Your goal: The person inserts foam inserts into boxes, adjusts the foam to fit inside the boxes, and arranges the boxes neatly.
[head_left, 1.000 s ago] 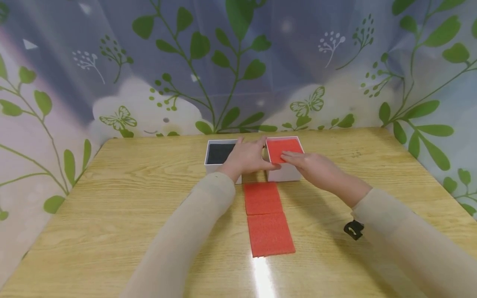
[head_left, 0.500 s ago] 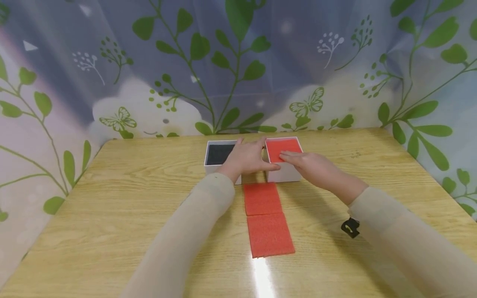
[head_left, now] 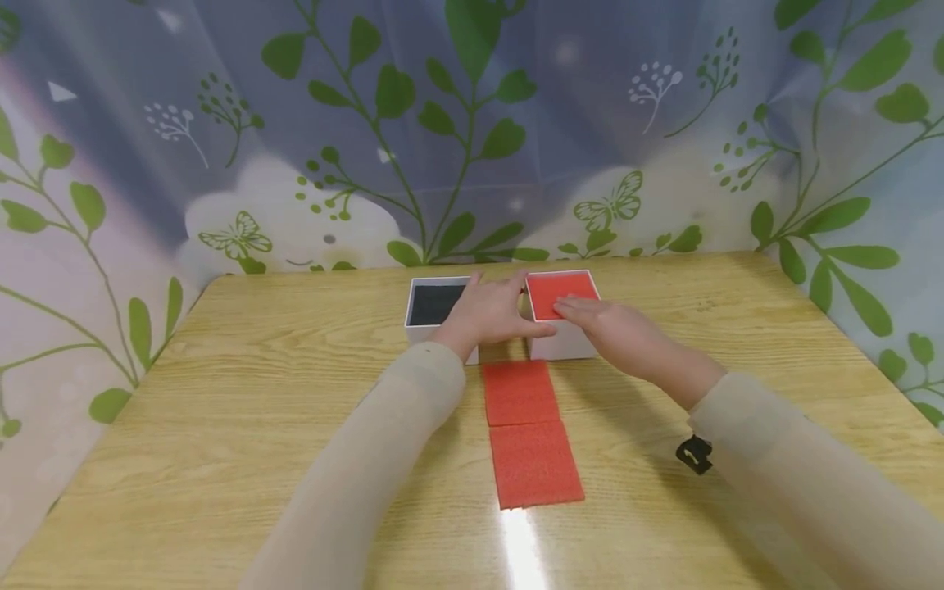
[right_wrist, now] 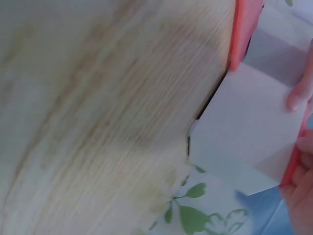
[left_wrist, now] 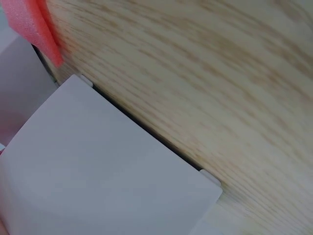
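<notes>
Right hand [head_left: 623, 334] slightly inward, over red sheet [head_left: 556, 288] in white box [head_left: 566, 341]

Red on a yellow-brown, wood-grained tabletop [head_left: 221, 410]
The red-filled white box [head_left: 565, 342] has a black-filled white box [head_left: 420, 333] at its left, red foam sheets [head_left: 537, 465] front-left, and green-leaved, blue-and-white cloth [head_left: 560, 123] behind.

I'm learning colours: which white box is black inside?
The left box is black inside, while the right box shows red under the right hand.
</notes>
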Action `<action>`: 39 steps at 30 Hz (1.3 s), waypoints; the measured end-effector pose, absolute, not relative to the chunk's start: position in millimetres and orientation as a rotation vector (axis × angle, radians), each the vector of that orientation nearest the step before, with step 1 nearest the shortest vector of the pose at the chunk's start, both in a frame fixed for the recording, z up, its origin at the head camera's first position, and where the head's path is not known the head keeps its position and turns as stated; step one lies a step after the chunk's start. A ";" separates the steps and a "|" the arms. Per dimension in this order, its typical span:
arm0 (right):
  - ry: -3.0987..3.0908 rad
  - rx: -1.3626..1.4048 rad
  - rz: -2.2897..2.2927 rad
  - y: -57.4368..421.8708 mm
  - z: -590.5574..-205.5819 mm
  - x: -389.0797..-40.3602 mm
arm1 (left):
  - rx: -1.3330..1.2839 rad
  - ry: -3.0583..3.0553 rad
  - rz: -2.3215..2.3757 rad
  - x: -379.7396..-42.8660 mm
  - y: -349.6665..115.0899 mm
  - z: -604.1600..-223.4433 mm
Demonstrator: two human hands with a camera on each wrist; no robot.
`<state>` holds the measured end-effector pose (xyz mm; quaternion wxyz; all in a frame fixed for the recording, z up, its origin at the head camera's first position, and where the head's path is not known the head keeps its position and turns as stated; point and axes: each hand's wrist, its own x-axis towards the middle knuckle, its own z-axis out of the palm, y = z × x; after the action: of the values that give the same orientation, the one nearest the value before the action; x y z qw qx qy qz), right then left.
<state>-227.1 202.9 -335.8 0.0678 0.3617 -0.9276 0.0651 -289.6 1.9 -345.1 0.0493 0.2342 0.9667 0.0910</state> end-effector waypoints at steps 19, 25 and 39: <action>-2.807 1.077 0.027 196.6 -339.3 -191.0 | 0.716 2.943 0.278 -287.9 2.3 -343.5; -2.784 1.074 0.021 196.0 -341.6 -192.1 | 0.714 2.951 0.266 -288.1 2.5 -342.7; -2.823 1.047 0.016 195.5 -341.8 -193.2 | 0.719 2.949 0.272 -288.6 2.7 -343.2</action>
<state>-193.2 195.5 -341.8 0.0650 0.3470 -0.9356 0.0053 -288.6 2.7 -343.2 0.0470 0.2358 0.9666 0.0890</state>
